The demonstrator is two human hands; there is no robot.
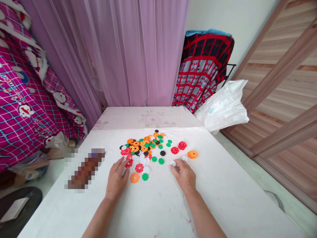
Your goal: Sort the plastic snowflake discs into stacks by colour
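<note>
White cloth (158, 211) covers the work surface. Fingertips of the right hand (185, 177) are pinched on a white disc (172, 163). Left hand (116, 178): thumb and fingers parted, beside a mixed pile of discs (144, 148). Just beyond the right fingers: red discs (182, 145), orange discs (193, 154). Farther out beyond them, a plastic bag (220, 105); contents not determinable.

hands: two (left hand (117, 177), right hand (185, 175)) | red disc stacks (174, 150): two | orange disc stack (193, 154): one | white disc (172, 163) in right fingertips: one | mixed heap of flower-shaped discs (144, 145): one, overlapping pieces uncountable | white plastic bag (220, 105): one
</note>
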